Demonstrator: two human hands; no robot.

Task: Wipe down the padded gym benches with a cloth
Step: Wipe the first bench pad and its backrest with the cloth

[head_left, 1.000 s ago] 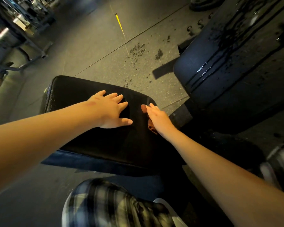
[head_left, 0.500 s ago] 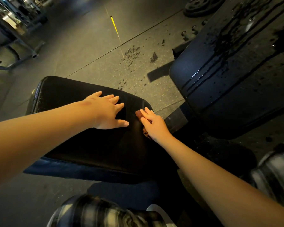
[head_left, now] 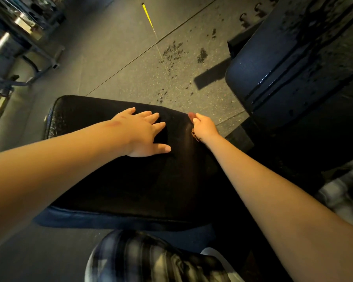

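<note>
A black padded bench seat (head_left: 114, 180) fills the middle of the head view. My left hand (head_left: 145, 133) lies flat on its top with fingers spread. My right hand (head_left: 204, 127) is at the seat's far right corner, fingers curled round a small reddish-brown cloth (head_left: 191, 116) that shows only at the fingertips and under the wrist. A second dark padded bench back (head_left: 283, 68), wet with droplets and streaks, rises at the upper right.
Speckled rubber floor (head_left: 120, 58) with a yellow line (head_left: 148, 16) and dark wet spots lies beyond the seat. Metal machine frames (head_left: 18, 47) stand at the upper left. My plaid-trousered knee (head_left: 143, 259) is at the bottom, another plaid patch at the right edge.
My right hand has slid with the cloth to the seat's far right corner and its fingers have curled. My left hand stays flat on the pad.
</note>
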